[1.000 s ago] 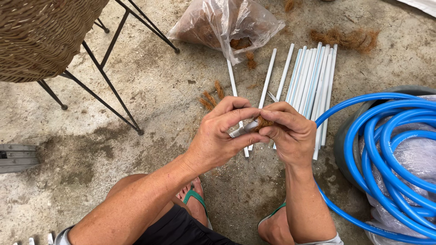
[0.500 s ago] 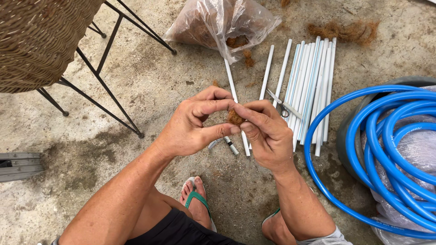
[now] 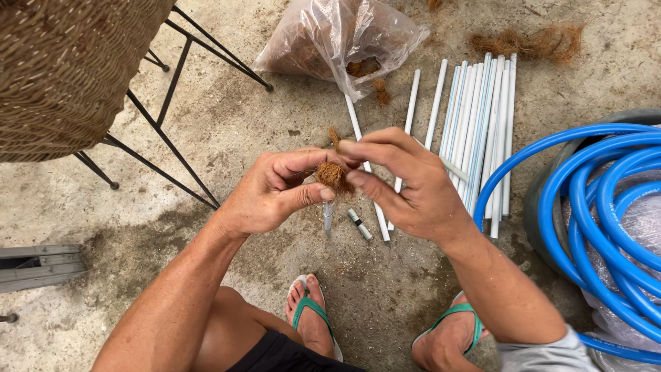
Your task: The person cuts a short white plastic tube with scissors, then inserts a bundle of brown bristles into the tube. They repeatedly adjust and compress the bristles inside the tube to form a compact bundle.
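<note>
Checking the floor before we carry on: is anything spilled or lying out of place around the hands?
Yes. Brown fibre has spilled from the torn plastic bag at its mouth, and a loose clump lies apart beyond the white tubes. Two short tube pieces lie stray under both hands, which pinch a fibre tuft.

Open concrete floor (image 3: 275,124) lies left of and below the hands. Ahead, white pipes (image 3: 475,131) and a plastic bag (image 3: 330,41) crowd the ground; a blue hose coil (image 3: 606,207) walls the right, chair legs (image 3: 165,117) (thin, black) the left.
</note>
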